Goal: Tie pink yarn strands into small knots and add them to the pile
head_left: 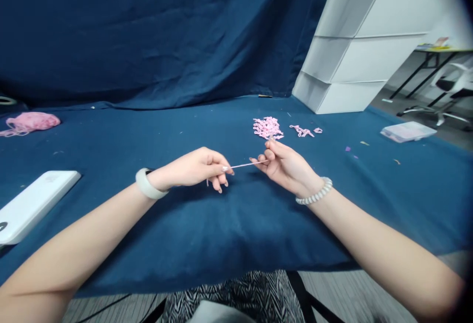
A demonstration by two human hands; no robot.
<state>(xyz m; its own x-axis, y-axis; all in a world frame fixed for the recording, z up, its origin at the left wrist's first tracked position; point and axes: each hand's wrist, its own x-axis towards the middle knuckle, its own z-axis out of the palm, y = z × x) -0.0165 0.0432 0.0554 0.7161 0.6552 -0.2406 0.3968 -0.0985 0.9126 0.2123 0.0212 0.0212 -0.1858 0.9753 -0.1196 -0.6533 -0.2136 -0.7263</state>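
My left hand and my right hand hover just above the blue cloth, each pinching one end of a short pink strand stretched taut between them. Fingers of both hands are closed on it. A white bangle sits on my left wrist and a beaded bracelet on my right. Just beyond my right hand lies a pile of small pink knotted pieces, with a few more loose pink pieces to its right.
The blue cloth covers the table and hangs as a backdrop. A pink yarn bundle lies far left, a white flat device near left, a clear plastic box at right. White drawers stand back right.
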